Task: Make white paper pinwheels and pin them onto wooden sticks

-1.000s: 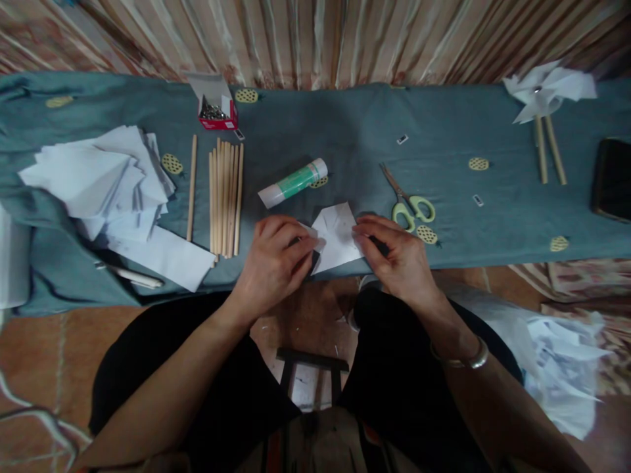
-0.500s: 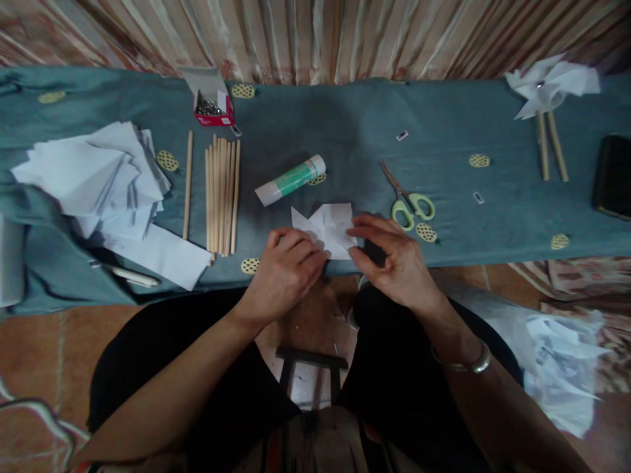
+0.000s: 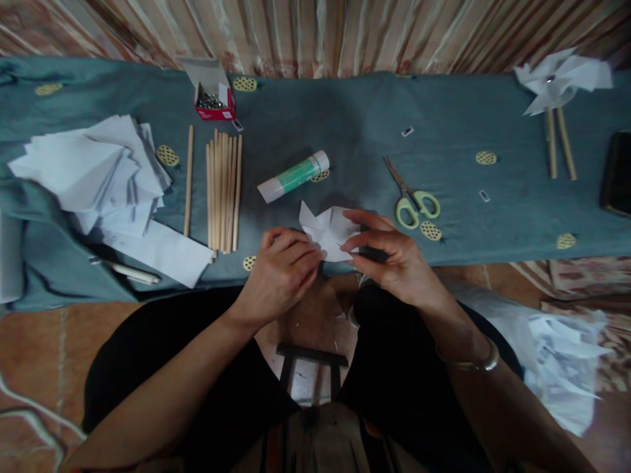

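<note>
A small white piece of paper (image 3: pixel 329 231), cut and partly folded with a pointed flap at its upper left, is between my hands at the table's near edge. My left hand (image 3: pixel 286 269) is closed on its lower left part, fingers curled together. On the right side, my right hand (image 3: pixel 392 253) grips the paper between thumb and fingers. Just beyond the paper lies a green and white glue stick (image 3: pixel 296 176). Scissors (image 3: pixel 413 200) with light green handles rest to the right of it, blades pointing away from me.
Wooden sticks (image 3: pixel 224 194) lie in a row on the left, beside a paper stack (image 3: pixel 98 177). Behind them stands an open red box (image 3: pixel 215 108) of small metal pins. A white paper pinwheel (image 3: pixel 562 82) is at far right. A plastic bag (image 3: pixel 562 368) holds paper scraps below.
The paper has turned slightly and its right part is now bent up under my right fingers. My right hand has come further over the paper; my left hand still grips it.
</note>
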Tool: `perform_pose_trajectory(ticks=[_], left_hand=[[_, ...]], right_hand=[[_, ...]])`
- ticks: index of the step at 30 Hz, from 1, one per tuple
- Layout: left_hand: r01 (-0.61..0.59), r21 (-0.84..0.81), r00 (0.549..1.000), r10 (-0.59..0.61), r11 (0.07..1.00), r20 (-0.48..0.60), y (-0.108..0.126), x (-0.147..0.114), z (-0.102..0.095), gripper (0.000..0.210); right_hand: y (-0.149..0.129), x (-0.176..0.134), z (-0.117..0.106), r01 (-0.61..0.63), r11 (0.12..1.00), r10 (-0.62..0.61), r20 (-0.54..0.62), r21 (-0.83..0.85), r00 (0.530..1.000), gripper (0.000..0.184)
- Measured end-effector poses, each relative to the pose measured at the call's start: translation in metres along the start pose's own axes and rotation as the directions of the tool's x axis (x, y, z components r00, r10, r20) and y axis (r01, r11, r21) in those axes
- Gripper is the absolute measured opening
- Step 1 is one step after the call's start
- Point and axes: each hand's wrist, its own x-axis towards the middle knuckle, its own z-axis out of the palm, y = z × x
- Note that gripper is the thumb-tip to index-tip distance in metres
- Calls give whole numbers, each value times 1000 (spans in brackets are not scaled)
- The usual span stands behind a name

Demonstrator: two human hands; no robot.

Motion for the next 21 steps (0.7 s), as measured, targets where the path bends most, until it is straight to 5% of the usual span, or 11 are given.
perform_pose_trajectory(ticks=[7, 21], left_hand=[[-18, -22, 1000, 19, 1000, 15, 1, -2, 2, 18], [-37, -22, 999, 37, 999, -12, 4, -3, 7, 22]], right_hand=[[-1, 5, 6, -35, 996, 38, -36, 77, 999, 3], [-4, 15, 25, -42, 978, 3, -194, -202, 981, 6]])
